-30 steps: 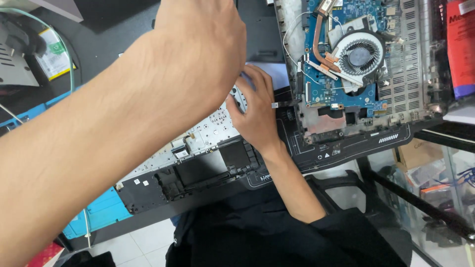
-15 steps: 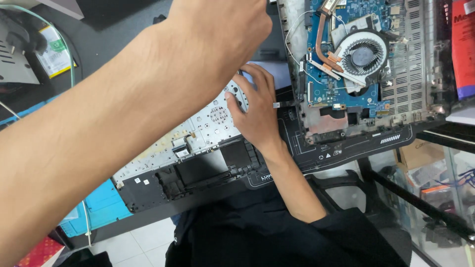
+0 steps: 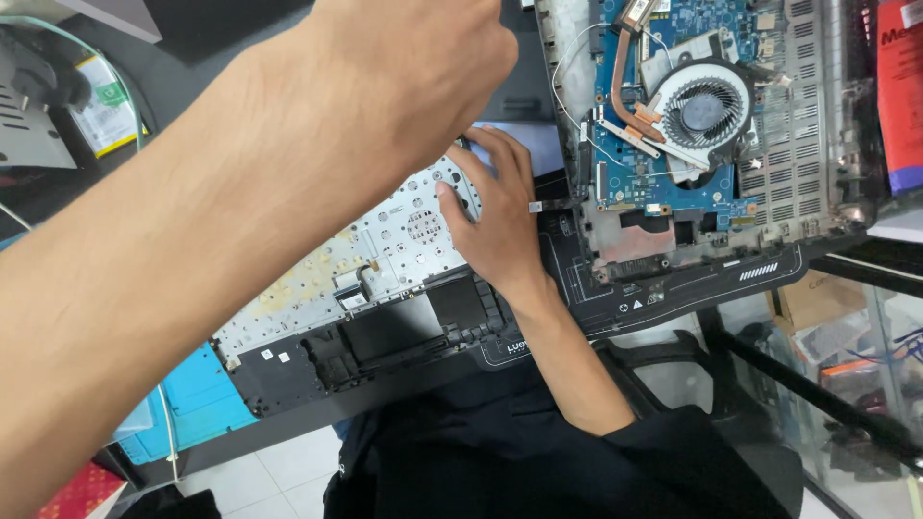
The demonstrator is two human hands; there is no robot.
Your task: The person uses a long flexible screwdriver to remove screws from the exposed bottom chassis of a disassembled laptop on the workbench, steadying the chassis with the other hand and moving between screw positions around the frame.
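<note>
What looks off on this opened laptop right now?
Yellow-brown blotches stain the keyboard backplate, left of the right hand resting on it; the rest of the plate is clean silver, so it may be dried residue. Nothing else stands out.

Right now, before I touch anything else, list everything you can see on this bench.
keyboard back plate: one, silver, centre, set in a black palmrest frame
circuit board: one, blue, upper right, in the opened laptop base
cooling fan: one, black and round, on the board
heat pipe: one, copper, left of the fan
work mat: one, black, under the laptop parts
box: one, light blue, lower left
packet: one, red, right edge
left hand: back towards the camera, raised above the plate; its fingers are hidden
right hand: palm down, resting on the plate's right end
</note>
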